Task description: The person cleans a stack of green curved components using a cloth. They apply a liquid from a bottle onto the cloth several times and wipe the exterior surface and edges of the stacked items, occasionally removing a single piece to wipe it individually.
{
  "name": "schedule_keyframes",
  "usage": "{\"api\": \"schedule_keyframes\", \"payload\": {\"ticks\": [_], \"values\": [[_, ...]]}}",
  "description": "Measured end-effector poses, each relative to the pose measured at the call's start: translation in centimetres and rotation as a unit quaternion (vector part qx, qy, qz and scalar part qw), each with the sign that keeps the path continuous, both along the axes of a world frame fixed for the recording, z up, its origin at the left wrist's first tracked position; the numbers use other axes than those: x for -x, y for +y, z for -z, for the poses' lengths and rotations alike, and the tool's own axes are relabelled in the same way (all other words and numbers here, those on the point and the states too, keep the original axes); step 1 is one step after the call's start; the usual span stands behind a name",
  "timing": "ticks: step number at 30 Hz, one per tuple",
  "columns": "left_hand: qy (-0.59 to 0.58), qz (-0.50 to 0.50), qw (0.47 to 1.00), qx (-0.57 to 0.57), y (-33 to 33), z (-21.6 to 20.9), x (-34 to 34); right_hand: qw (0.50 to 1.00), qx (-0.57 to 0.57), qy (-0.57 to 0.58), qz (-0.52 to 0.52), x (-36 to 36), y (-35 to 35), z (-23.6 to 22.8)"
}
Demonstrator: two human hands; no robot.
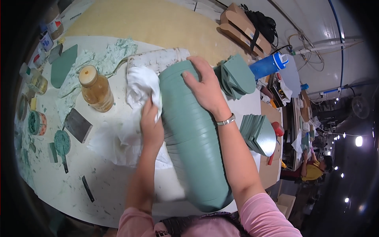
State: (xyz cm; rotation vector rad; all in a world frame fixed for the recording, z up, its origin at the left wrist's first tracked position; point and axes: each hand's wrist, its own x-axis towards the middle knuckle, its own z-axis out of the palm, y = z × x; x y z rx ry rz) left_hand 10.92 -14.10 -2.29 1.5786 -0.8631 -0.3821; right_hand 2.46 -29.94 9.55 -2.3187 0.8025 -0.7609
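A long green rounded piece with ribbed bands (193, 138) lies tilted in front of me, its far end resting by a white, stained padded block (173, 54). My right hand (205, 89) grips its far end, the fingers curled over the edge and the thumb on the upper face. At its left side, my left hand (152, 128) is closed on a bunched white cloth (143, 85) that touches the green surface. The fingertips of that hand are partly hidden by the cloth. More thin white cloth (114, 144) spreads on the table below the left wrist.
To the left stand a bottle of amber liquid (96, 91), a dark grey block (78, 125), a tub of green paste (36, 123) and a paste-covered spatula (62, 143). Stacked green plates (258, 134) and a blue bottle (268, 66) are at right. A person (316, 168) works farther off.
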Motion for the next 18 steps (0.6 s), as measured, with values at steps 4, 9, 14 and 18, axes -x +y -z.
{"api": "schedule_keyframes", "payload": {"ticks": [4, 9, 14, 18], "values": [[-0.064, 0.003, 0.998, 0.028, -0.3, -0.1, -1.0, 1.0, 0.012, 0.012, 0.001, 0.2, -0.5, 0.1], [-0.132, 0.03, 0.983, 0.127, 0.1, -3.9, -0.2, 1.0, 0.005, -0.01, -0.011, 0.3, -0.7, 0.2], [-0.025, 0.008, 0.997, 0.072, 0.5, -3.7, -0.6, 0.999, 0.033, 0.018, 0.007, 0.5, -0.5, -0.1], [-0.151, 0.058, 0.974, 0.162, -0.9, -5.8, -1.3, 1.0, -0.003, 0.0, -0.005, 0.1, -0.3, -0.1]]}}
